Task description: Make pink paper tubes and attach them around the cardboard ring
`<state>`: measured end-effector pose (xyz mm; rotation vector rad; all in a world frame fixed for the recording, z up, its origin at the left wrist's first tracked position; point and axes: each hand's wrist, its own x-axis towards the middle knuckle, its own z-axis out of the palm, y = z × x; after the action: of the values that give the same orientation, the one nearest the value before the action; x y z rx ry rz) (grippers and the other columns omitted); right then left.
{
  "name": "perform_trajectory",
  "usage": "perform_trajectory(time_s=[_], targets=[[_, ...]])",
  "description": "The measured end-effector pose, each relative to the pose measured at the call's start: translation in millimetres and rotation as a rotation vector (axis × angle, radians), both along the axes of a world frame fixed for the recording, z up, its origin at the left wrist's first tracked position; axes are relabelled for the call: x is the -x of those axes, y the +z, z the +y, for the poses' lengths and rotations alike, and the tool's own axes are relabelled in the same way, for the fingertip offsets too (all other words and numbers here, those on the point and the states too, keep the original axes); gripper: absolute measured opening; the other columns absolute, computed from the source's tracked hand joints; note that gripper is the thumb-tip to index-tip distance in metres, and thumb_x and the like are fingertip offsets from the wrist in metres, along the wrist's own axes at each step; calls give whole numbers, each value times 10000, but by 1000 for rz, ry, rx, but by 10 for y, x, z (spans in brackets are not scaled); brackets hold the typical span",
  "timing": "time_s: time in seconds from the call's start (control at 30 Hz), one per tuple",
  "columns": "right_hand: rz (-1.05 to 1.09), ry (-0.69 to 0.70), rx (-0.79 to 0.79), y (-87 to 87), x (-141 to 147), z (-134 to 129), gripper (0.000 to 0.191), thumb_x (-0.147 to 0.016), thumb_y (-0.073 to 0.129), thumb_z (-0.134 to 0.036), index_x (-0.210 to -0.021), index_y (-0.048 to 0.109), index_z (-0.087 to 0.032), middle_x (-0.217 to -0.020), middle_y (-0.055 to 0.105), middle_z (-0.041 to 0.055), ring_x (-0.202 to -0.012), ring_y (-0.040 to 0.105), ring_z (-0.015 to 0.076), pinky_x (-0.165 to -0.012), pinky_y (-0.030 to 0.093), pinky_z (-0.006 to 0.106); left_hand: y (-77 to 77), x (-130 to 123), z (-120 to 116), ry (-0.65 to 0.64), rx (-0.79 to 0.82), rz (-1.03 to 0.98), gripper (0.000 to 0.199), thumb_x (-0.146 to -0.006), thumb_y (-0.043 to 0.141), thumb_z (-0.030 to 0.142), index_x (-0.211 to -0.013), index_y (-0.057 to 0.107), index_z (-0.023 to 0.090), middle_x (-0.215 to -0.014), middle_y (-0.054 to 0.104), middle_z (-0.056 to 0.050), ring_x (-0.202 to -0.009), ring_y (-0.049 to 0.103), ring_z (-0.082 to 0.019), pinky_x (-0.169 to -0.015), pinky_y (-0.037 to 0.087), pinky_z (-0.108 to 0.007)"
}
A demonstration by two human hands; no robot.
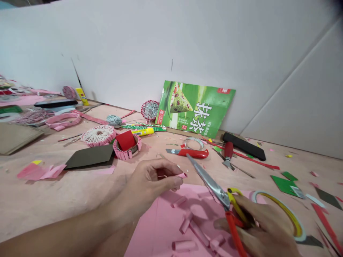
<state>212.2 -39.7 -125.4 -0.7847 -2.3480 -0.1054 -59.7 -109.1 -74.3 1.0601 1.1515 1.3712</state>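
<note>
Between the thumb and fingers of my left hand (158, 175) is a small pink paper tube (182, 175). My right hand (265, 225) grips a pair of scissors (211, 180) by its yellow and red handles, with the blades pointing up and left toward my left hand. The blades look closed together. Below both hands lies a pink paper sheet (150, 228) with several short rolled pink tubes (184, 245) scattered on it. A roll of tape (301, 233) is partly behind my right hand.
A red utility knife (197, 154), a red-handled scraper (228, 153) and a black phone-like object (245, 145) lie beyond my hands. A green printed package (214, 103) leans on the white wall (171, 43). Left are pink-edged wheels (99, 135) and dark card (91, 157).
</note>
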Motion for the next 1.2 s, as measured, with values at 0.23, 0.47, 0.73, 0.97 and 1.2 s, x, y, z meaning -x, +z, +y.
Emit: perform_trajectory(time_s=[0.23,0.47,0.73,0.97,1.2], targets=[[171,-71,200,87,31,39,286,-876,684,-444,-732,538,-245,-503,535,-59,-396,469,120,-379,386,225,-25,11,3,-16,-40,68,186,-943,734,361,-902,792,189,-783,702,-26,-713,635,-136,-698,511,-247],[189,-71,148,125,95,50,280,-880,668,-459,-829,494,-246,-569,511,-75,-438,484,119,-406,421,221,-24,1,-13,59,0,-49,172,-770,892,271,-915,817,217,-969,709,-34,-865,612,-143,-737,486,-209],[137,-43,-20,92,97,24,321,-922,625,-501,-839,439,-253,-601,536,-64,-456,506,112,-441,415,217,40,-24,-17,1,-20,-10,121,-872,810,291,-876,762,180,-952,732,-54,-838,648,-157,-743,536,-256],[136,-85,66,-45,39,21,278,-863,664,-452,-832,472,-254,-603,508,-59,-483,446,129,-471,374,253,36,-25,-21,61,-26,-33,209,-757,906,253,-801,718,173,-824,690,0,-714,582,-96,-637,492,-194],[67,-49,35,13,23,41,253,-832,695,-425,-897,529,-246,-625,594,-58,-476,545,118,-455,407,219,36,-44,-22,3,-43,-53,188,-875,817,336,-843,714,183,-679,640,26,-591,578,-97,-566,497,-212]])
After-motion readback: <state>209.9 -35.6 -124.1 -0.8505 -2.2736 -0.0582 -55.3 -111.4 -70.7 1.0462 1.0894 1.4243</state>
